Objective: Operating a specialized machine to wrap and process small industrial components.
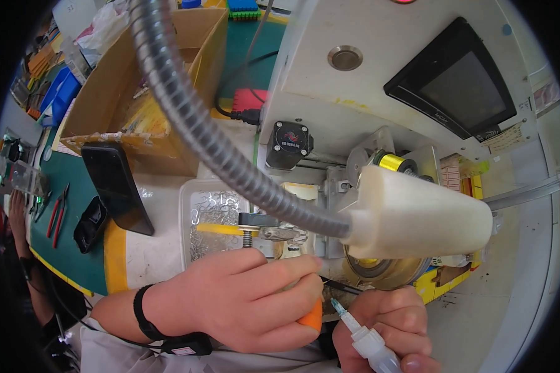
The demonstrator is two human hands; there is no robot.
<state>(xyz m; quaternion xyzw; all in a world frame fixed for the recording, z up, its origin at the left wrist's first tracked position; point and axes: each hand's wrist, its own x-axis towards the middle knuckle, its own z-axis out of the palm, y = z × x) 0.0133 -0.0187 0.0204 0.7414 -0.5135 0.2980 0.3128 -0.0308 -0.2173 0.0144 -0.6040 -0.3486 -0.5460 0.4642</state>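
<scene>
My left hand [249, 304], with a black strap [144, 314] round its wrist, is closed round an orange rounded thing [313, 318]. Most of that thing is hidden by the fingers, so its kind does not show. Just beyond the knuckles stands a small clamp [258, 220] with a black block, a spring and a yellow strip. In my closed right hand [392, 320] is a small translucent needle-tip bottle [374, 349]. Its white neck and fine bluish tip point up and left, toward the left hand.
A white tray [185, 227] of small bent metal pieces lies behind my left hand. A flexible metal hose [211, 149] and white nozzle hood [423, 214] hang over the work. Nearby stand a phone [115, 186], cardboard box [106, 118], yellow wire spool [395, 163] and machine screen [460, 84]. Another person's hand [17, 214] shows far left.
</scene>
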